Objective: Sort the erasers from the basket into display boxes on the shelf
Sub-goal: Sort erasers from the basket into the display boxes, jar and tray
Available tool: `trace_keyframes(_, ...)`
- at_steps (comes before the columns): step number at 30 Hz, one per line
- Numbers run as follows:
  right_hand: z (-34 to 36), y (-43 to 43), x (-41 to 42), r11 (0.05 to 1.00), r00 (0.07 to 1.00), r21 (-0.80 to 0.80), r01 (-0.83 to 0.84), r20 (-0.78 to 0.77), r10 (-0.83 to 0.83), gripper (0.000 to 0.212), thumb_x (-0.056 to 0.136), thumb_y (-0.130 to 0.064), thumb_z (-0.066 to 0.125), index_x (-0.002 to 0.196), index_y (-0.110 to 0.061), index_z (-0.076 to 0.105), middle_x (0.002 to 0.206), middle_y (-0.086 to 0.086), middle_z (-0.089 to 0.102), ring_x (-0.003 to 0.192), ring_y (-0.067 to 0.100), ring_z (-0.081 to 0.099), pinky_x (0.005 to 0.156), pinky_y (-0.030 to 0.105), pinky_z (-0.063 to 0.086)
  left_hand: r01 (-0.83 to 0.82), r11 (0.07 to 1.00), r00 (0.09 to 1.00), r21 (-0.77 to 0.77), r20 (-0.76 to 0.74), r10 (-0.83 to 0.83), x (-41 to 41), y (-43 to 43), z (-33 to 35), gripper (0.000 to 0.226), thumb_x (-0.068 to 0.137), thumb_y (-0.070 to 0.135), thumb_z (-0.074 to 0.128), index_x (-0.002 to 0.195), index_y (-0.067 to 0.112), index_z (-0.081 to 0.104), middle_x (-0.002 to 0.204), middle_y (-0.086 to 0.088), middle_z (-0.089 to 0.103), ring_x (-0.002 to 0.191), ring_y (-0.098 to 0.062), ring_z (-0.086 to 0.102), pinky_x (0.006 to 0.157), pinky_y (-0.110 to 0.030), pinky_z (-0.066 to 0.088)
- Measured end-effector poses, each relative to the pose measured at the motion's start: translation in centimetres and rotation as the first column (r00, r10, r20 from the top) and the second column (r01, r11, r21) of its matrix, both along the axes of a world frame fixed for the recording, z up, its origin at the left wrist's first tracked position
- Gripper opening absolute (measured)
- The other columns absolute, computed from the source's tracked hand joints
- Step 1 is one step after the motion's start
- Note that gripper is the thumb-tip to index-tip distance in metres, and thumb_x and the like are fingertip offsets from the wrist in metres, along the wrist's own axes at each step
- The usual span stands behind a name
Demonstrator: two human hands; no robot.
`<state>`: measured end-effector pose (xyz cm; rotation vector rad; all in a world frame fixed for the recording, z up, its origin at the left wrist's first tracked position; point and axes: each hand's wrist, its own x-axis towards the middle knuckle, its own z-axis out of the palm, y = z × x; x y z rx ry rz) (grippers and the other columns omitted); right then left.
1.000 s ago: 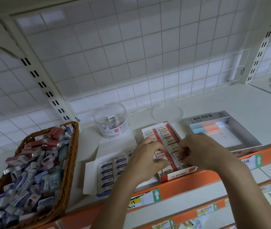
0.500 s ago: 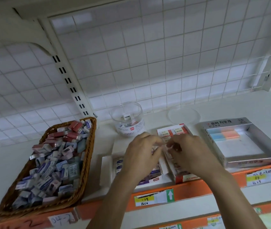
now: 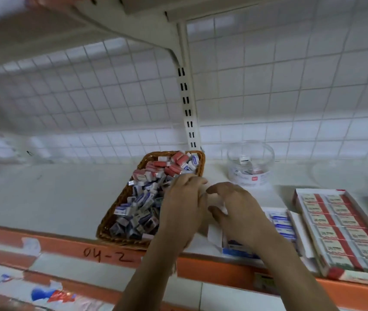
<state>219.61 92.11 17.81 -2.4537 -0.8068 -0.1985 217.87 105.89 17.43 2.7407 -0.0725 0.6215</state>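
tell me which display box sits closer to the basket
The blue-eraser box, partly hidden by the right hand; the red-eraser box lies farther right.

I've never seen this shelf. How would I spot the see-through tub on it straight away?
Find the white slotted upright running down the tiled back wall; a wicker basket of erasers sits at its foot. Just right of the basket, near the wall, stands the tub. It alone is round and clear, with a red label, whereas the red display box nearby is flat and rectangular.
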Motion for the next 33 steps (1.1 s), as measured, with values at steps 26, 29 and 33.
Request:
trace_keyframes(26,-1.8,7.6,0.5,0.961,0.991,0.275,-0.042,-0.114,0.075,0.041,0.084,-0.001,0.051,0.118,-0.023,0.051,0.110,0.001,0.061,0.101,0.017,0.056,0.087,0.024,0.046,-0.050,0.974,0.974,0.223,-0.206,0.097,1.5,8.1,-1.9,0.029,0.097,0.027,0.040,0.116,0.021,0.062,0.111,0.001,0.060,0.103,-0.018,0.050,0.093,-0.032,0.041)
trace_keyframes(29,-2.1,7.6,0.2,0.954,0.997,0.297,-0.032,-0.057,0.052,0.041,0.084,0.004,0.051,0.116,-0.022,0.059,0.111,0.003,0.058,0.100,0.015,0.054,0.079,0.010,0.041,-0.051,0.947,0.945,0.316,-0.291,0.148,1.3,7.8,-1.4,0.036,0.098,0.032,0.038,0.128,0.024,0.056,0.129,-0.001,0.048,0.120,-0.020,0.038,0.102,-0.035,0.032)
trace_keyframes(33,-2.1,6.8,0.4,0.914,0.997,0.404,0.045,-0.073,-0.017,0.027,0.082,0.000,0.059,0.099,-0.021,0.063,0.099,-0.008,0.057,0.089,0.004,0.048,0.074,0.001,0.035,-0.066,0.944,0.939,0.322,-0.300,0.168,1.3,7.4,-1.5,0.033,0.094,0.040,0.047,0.121,0.026,0.059,0.127,0.000,0.046,0.120,-0.021,0.037,0.101,-0.036,0.031)
